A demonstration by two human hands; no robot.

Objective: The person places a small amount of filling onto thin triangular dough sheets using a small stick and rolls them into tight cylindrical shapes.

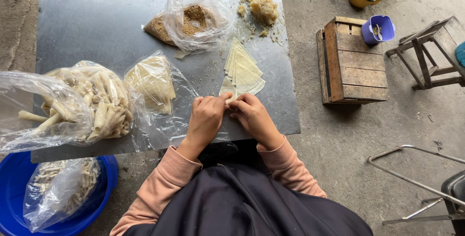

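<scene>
Wrapper [227,89] pinched between both hands' fingers [224,101].

Both hands [227,115] hide the wrapper [227,90] tip — blue basin [104,187] cut off.

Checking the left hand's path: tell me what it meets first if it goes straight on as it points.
Likely the wrapper stack, just beyond the left hand; its fingers already pinch a wrapper piece at the stack's near edge, together with the right hand.
</scene>
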